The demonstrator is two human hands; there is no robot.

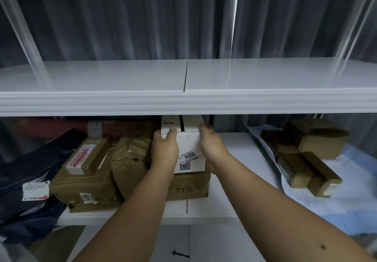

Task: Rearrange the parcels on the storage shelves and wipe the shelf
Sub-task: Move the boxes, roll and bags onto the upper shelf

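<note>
A white parcel box (190, 146) with a label reading 3008 sits on top of a flat brown box (188, 188) on the lower shelf (236, 151). My left hand (165, 149) grips its left side, thumb curled over the top edge. On the right side of the box, my right hand (212, 145) holds it with fingers curled round the far top corner. The upper shelf (142, 78) above is bare white.
Left of the box lie crumpled brown parcels (130, 159), a taped carton (85, 186), a dark plastic mailer (26, 172) and a red tube (61, 128) at the back. Several small brown boxes (310, 155) rest on blue-white wrap at the right. White shelf posts rise at both sides.
</note>
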